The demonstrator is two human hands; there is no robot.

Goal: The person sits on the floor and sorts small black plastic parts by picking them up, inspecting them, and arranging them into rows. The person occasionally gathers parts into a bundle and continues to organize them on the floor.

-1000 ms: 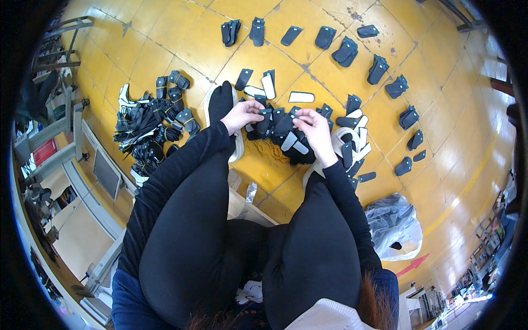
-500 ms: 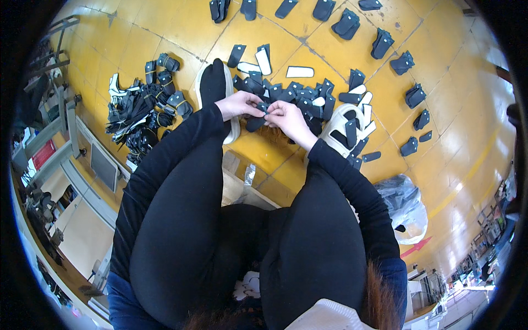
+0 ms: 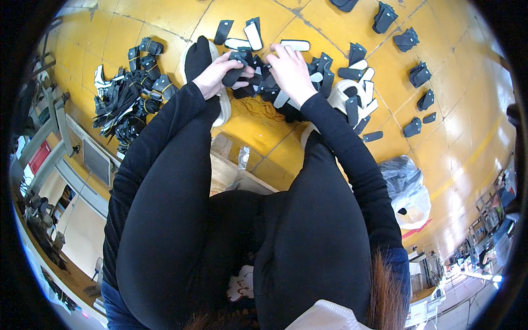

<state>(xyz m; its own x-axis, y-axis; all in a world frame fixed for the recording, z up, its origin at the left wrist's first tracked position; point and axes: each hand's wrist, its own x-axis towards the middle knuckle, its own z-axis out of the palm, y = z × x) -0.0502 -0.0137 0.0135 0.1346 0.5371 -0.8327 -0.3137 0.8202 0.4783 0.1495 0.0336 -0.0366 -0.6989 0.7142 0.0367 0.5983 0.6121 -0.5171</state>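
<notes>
My left hand (image 3: 214, 75) is closed on a flat black piece (image 3: 233, 76) with rounded ends, held tilted above the pile. My right hand (image 3: 290, 71) reaches over the loose pile of similar black pieces (image 3: 268, 85), thumb and fingers apart, and nothing shows in its grip. Some pieces lie with a white side up, like the white-faced piece (image 3: 295, 45) beyond my right fingers. A heap of yellow rubber bands (image 3: 257, 108) lies on the floor just nearer than the pile.
Banded bundles of black pieces (image 3: 129, 104) are heaped at left. Small stacks (image 3: 419, 75) stand in an arc at right on the yellow tiled floor. My shoes (image 3: 223, 110) flank the pile. A clear plastic bag (image 3: 406, 190) sits at right, and a metal frame (image 3: 82, 181) at left.
My hands have come apart: the left has drawn left with the black piece, and the right has moved farther out over the pile. The view has shifted slightly.
</notes>
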